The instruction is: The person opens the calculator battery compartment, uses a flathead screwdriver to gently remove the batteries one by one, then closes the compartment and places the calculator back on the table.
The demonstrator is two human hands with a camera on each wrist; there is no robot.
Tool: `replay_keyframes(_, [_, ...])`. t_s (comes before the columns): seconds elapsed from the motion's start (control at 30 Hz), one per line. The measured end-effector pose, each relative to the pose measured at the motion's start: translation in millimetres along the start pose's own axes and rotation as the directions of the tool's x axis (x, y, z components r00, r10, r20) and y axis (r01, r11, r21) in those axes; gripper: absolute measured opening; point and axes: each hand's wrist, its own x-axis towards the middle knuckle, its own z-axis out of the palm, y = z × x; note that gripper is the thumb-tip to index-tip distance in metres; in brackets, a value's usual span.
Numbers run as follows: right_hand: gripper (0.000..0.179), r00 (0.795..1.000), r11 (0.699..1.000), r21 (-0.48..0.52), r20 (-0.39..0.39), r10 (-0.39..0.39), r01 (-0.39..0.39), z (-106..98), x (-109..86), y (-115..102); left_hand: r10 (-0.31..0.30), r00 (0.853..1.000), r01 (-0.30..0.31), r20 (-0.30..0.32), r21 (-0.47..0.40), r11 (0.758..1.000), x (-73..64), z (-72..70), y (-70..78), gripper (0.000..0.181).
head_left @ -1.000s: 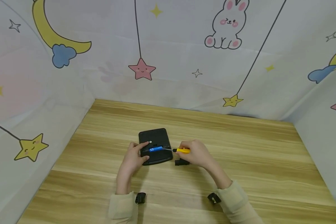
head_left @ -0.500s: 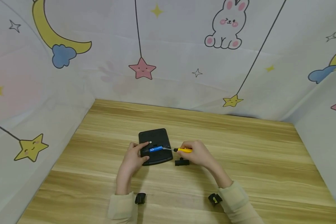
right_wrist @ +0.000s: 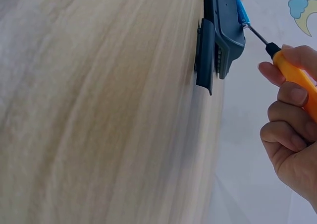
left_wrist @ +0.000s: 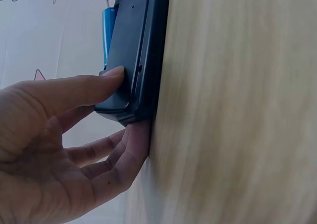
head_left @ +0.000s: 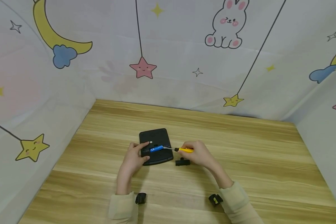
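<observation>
A flat black device (head_left: 156, 137), apparently a calculator, lies face down on the table. In its open compartment is a blue battery (head_left: 156, 148), its right end raised a little. My left hand (head_left: 132, 158) grips the device's left edge, with the thumb on its back and other fingers (left_wrist: 136, 144) at the edge. My right hand (head_left: 197, 153) pinches a yellow-handled screwdriver (head_left: 186, 150). Its thin metal shaft (right_wrist: 258, 34) points left, and the tip meets the battery's right end. A loose black battery cover (head_left: 182, 162) lies just below the right hand.
The wood-grain table (head_left: 240, 149) extends on both sides of the hands. A white cloth (head_left: 179, 87) printed with stars and a rabbit hangs around its back and sides. Black wrist mounts (head_left: 141, 198) sit by both sleeves.
The battery's right end has risen slightly at the screwdriver tip. My right hand has shifted a little to the right, showing more of the loose cover. My left hand keeps its hold.
</observation>
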Motion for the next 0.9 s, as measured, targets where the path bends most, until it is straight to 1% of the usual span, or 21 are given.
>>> replay_keyframes(0.27, [0.013,1.000,1.000,0.014,-0.003,-0.021,0.021,0.0,-0.8,2.0,0.000,1.000,0.001,0.006,-0.015,1.000,0.6,-0.5,-1.0,0.058])
replay_keyframes(0.7, [0.008,0.999,0.999,0.013,-0.020,-0.034,0.034,-0.1,-2.2,1.3,0.001,1.000,-0.001,0.011,-0.012,1.000,1.9,-1.5,-1.9,0.058])
replay_keyframes(0.9, [0.013,0.999,0.999,0.030,-0.030,-0.025,0.026,-0.3,-3.9,0.4,-0.005,1.000,0.005,0.014,-0.021,1.000,2.6,-0.8,-2.6,0.058])
